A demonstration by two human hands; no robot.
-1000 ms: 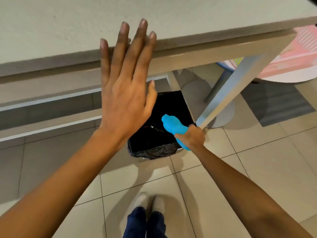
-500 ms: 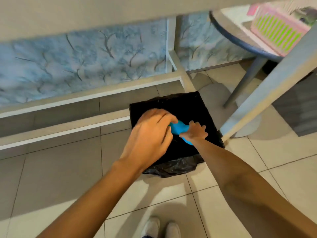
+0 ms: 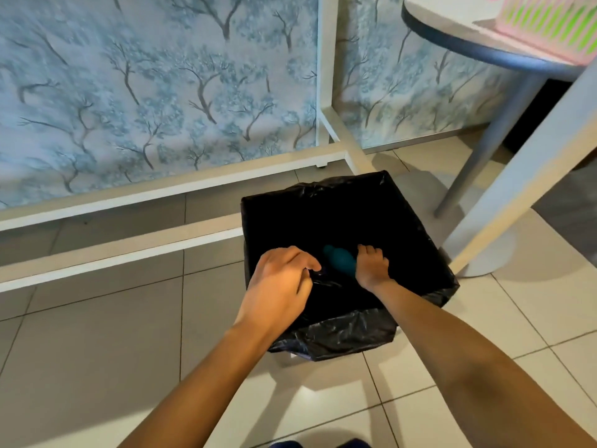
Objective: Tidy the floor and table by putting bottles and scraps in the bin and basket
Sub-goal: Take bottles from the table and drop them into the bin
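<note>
A square bin (image 3: 416, 221) lined with a black bag stands on the tiled floor under the white table frame. Inside it, in shadow, lies a blue bottle (image 3: 338, 260), its cap end pointing up-left. My right hand (image 3: 371, 268) reaches down into the bin and is curled around the bottle's base. My left hand (image 3: 281, 286) is over the bin's near-left side, with its fingertips pinched on a fold of the black liner (image 3: 326, 282).
White table rails (image 3: 129, 253) and a slanted white leg (image 3: 517, 176) flank the bin. A round table (image 3: 478, 50) on a grey leg carries a pink and green basket (image 3: 549, 24) at the top right. Tree-patterned wallpaper (image 3: 145, 92) lies behind.
My head dropped below the tabletop. My left hand came down from the table edge to the bin liner. My right hand lowered the blue bottle from above the bin into it.
</note>
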